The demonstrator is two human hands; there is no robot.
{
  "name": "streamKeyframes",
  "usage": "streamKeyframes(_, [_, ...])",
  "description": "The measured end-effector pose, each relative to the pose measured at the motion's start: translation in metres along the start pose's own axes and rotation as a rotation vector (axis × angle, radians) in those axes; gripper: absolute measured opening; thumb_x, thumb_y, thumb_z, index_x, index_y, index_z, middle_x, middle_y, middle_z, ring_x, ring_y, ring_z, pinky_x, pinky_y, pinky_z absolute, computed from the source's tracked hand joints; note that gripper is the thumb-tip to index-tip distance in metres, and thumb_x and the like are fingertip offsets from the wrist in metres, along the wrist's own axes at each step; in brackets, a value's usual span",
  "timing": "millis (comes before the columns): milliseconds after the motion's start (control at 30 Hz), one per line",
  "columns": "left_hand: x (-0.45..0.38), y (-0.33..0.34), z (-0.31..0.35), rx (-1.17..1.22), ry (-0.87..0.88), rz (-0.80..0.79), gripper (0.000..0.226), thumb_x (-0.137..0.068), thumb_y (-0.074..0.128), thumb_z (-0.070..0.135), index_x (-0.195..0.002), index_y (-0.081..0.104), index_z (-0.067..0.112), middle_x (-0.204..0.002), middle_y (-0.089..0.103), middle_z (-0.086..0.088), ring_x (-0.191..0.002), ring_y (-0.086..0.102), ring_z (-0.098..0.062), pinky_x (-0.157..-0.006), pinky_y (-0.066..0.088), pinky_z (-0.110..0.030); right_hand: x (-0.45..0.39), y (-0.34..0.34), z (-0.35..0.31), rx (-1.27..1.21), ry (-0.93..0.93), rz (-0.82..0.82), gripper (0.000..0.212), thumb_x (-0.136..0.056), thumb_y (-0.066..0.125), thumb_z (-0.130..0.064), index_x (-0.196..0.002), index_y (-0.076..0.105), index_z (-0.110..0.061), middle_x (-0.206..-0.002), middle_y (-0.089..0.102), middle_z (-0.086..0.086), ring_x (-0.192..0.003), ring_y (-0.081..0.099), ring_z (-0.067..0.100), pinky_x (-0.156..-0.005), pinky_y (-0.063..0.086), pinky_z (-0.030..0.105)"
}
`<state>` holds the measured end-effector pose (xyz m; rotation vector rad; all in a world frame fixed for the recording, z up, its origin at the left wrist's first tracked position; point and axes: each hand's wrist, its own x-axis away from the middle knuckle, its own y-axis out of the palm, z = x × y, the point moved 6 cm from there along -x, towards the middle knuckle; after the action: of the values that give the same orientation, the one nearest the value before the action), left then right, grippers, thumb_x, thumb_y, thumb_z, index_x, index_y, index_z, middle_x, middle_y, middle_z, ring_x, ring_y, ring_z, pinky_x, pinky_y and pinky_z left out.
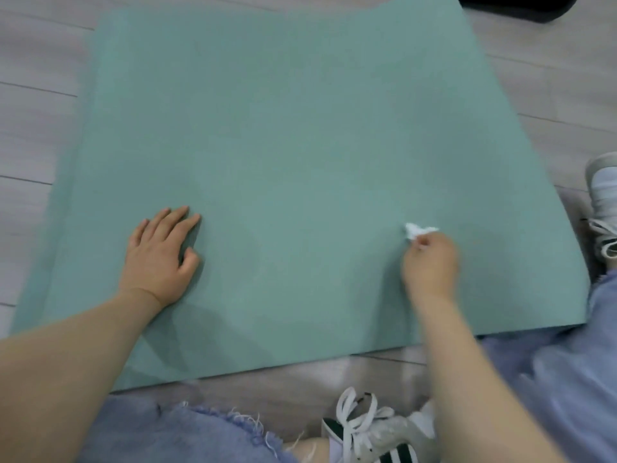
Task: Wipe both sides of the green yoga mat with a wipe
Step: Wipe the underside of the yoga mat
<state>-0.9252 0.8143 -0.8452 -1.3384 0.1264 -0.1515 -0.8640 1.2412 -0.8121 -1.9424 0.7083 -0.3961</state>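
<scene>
Wiping of the upper face is underway: right hand [429, 262] pinches the wipe [417, 230] against the green yoga mat [283, 145] spread on the floor [40, 101], left hand [160, 252] pressing flat, fingers straight. Next, probably more strokes, then flipping.

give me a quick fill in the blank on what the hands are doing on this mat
1. The left hand lies flat on the ____ mat.
2. The wipe is pinched in the ____ hand.
3. The mat lies on a ____ floor.
4. The shoe near the mat's front edge has white ____.

Missing words: green; right; wooden; laces
</scene>
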Motion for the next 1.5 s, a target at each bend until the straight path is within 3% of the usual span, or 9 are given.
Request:
streamKeyframes(233, [0.001, 0.001, 0.002, 0.007, -0.019, -0.008, 0.065, -0.081, 0.035, 0.036, -0.142, 0.05, 0.02, -0.152, 0.043, -0.004, -0.143, 0.032, -0.025, -0.117, 0.001, -0.024, 0.148, 0.042, -0.101, -0.031, -0.834, -0.617, 0.012, -0.084, 0.054, -0.005, -0.088, 0.064, -0.009, -0.083, 0.058, 0.012, -0.074, 0.057, 0.031, -0.066, 0.043, 0.032])
streamKeyframes(467, [0.002, 0.0, 0.005, 0.002, -0.017, -0.005, 0.066, -0.081, 0.033, 0.037, -0.142, 0.051, 0.02, -0.152, 0.044, -0.005, -0.144, 0.031, -0.025, -0.118, 0.009, -0.033, 0.005, -0.037, 0.045, 0.177, 0.037, -0.126, 0.015, -0.088, 0.057, -0.01, -0.093, 0.069, -0.002, -0.099, 0.068, 0.022, -0.094, 0.063, 0.036, -0.08, 0.048, 0.038])
streamKeyframes(567, [0.002, -0.001, 0.006, -0.004, -0.011, -0.006, 0.066, -0.081, 0.033, 0.037, -0.141, 0.051, 0.019, -0.152, 0.044, -0.005, -0.144, 0.032, -0.025, -0.119, 0.013, -0.039, 0.074, 0.003, -0.023, 0.023, -0.135, -0.194, 0.012, -0.087, 0.059, -0.009, -0.092, 0.069, -0.008, -0.095, 0.069, 0.015, -0.09, 0.065, 0.031, -0.078, 0.049, 0.033])
streamKeyframes(700, [0.003, 0.0, 0.004, -0.002, -0.019, -0.014, 0.065, -0.081, 0.033, 0.037, -0.142, 0.051, 0.021, -0.152, 0.043, -0.003, -0.144, 0.031, -0.024, -0.119, 0.011, -0.037, 0.156, 0.026, -0.078, 0.003, -0.63, -0.66, 0.016, -0.092, 0.05, -0.013, -0.096, 0.064, -0.008, -0.1, 0.061, 0.011, -0.088, 0.059, 0.029, -0.074, 0.043, 0.032])
streamKeyframes(767, [0.003, 0.0, 0.003, 0.003, -0.024, -0.013, 0.066, -0.081, 0.033, 0.037, -0.142, 0.05, 0.021, -0.153, 0.042, -0.003, -0.145, 0.029, -0.023, -0.119, 0.004, -0.03, 0.121, 0.016, -0.038, 0.134, -0.549, -0.662, 0.018, -0.094, 0.048, -0.016, -0.098, 0.065, -0.011, -0.102, 0.061, 0.009, -0.092, 0.059, 0.03, -0.078, 0.044, 0.033])
streamKeyframes(933, [0.003, -0.001, 0.003, 0.011, -0.026, -0.009, 0.065, -0.081, 0.034, 0.035, -0.143, 0.049, 0.021, -0.154, 0.041, -0.003, -0.145, 0.028, -0.023, -0.118, 0.0, -0.027, 0.035, -0.049, 0.057, 0.315, 0.033, -0.271, 0.016, -0.085, 0.053, -0.002, -0.094, 0.066, 0.003, -0.1, 0.066, 0.027, -0.094, 0.061, 0.041, -0.078, 0.047, 0.039])
streamKeyframes(1067, [0.002, -0.002, 0.005, 0.016, -0.028, -0.006, 0.065, -0.081, 0.035, 0.034, -0.143, 0.049, 0.02, -0.154, 0.041, -0.004, -0.145, 0.027, -0.023, -0.117, 0.003, -0.029, 0.128, 0.002, -0.027, 0.113, -0.184, -0.404, 0.028, -0.089, 0.05, -0.005, -0.111, 0.066, -0.008, -0.113, 0.064, 0.016, -0.104, 0.061, 0.03, -0.088, 0.045, 0.031])
streamKeyframes(1233, [0.003, -0.002, 0.005, 0.021, -0.029, 0.0, 0.065, -0.081, 0.035, 0.035, -0.143, 0.05, 0.02, -0.153, 0.041, -0.004, -0.145, 0.028, -0.024, -0.117, 0.001, -0.027, 0.213, 0.028, -0.092, 0.044, -0.608, -0.826, 0.023, -0.091, 0.047, -0.011, -0.11, 0.058, -0.007, -0.112, 0.056, 0.013, -0.099, 0.057, 0.034, -0.082, 0.043, 0.035])
streamKeyframes(1500, [0.004, -0.002, 0.005, 0.024, -0.024, -0.01, 0.065, -0.081, 0.035, 0.034, -0.143, 0.049, 0.02, -0.154, 0.04, -0.004, -0.145, 0.027, -0.024, -0.119, 0.006, -0.035, 0.067, -0.046, 0.065, 0.361, 0.074, -0.338, 0.013, -0.086, 0.051, -0.004, -0.094, 0.061, 0.0, -0.102, 0.065, 0.021, -0.094, 0.06, 0.037, -0.072, 0.043, 0.033])
